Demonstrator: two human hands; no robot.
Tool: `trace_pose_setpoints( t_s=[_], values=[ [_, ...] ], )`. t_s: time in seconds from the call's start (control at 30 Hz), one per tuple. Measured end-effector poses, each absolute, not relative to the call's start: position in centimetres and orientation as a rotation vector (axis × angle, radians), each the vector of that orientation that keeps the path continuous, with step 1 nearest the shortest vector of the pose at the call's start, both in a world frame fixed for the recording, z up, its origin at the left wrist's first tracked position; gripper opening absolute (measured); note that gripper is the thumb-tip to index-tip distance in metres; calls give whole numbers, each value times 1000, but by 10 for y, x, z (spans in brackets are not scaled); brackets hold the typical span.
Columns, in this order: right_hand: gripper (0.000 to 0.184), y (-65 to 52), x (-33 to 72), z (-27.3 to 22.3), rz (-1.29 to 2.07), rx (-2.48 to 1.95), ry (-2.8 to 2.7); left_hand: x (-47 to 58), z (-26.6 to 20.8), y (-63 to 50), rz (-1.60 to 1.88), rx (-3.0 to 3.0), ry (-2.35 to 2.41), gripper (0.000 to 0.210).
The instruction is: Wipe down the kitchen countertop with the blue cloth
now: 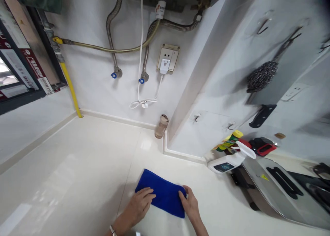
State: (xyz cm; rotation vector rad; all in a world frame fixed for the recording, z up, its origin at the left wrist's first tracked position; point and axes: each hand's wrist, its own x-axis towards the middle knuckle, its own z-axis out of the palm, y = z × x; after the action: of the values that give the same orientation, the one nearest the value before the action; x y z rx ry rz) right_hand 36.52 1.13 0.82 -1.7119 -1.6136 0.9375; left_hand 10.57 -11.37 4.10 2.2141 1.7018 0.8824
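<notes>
Head view: my blue cloth (166, 194) lies flat, short of the bench's (90, 167) back edge, unreleased. Left hand (138, 205) rests loosely open; right hand (190, 204) pinches.

The counter (90, 153) (white and glossy) bears the cloth (165, 196) at my fingers (144, 194), a brown bottle (161, 127) farther back, and, rightward, a sprayer (227, 163) and steel appliance (257, 181).

On your left, the window-frame sticker (33, 62) bears blurred Chinese characters. On your right, a yellow triangular sign (264, 177) marks the steel lid (272, 192); the spray bottle's label (223, 167) is illegible.
</notes>
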Motion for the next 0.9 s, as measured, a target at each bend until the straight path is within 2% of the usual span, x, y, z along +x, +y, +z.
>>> trace_pose_setpoints(
  t_s=[0.17, 0.27, 0.4, 0.57, 0.67, 0.77, 0.9],
  values=[
    [52, 7, 360, 22, 984, -1691, -1594, 129, 43, -117, 867, 2182, 1545, 42],
    [55, 10, 353, 39, 985, -1680, -1556, 137, 46, -123, 816, 2075, 1404, 43],
    [59, 14, 325, 61, 1097, -1626, -1515, 130, 48, -121, 959, 1566, 1316, 42],
    [64, 5, 265, 82, 1316, -1492, -1487, 95, 40, -101, 1314, 675, 1266, 71],
    [82, -5, 238, 92, 1617, -1322, -1404, 76, 35, -95, 1352, 493, 1358, 81],
    [94, -12, 241, 88, 1772, -1221, -1326, 71, 30, -98, 1286, 699, 1544, 70],
    [73, -12, 305, 53, 1458, -1279, -1537, 79, 26, -105, 1167, 1199, 1812, 48]
  ],
)
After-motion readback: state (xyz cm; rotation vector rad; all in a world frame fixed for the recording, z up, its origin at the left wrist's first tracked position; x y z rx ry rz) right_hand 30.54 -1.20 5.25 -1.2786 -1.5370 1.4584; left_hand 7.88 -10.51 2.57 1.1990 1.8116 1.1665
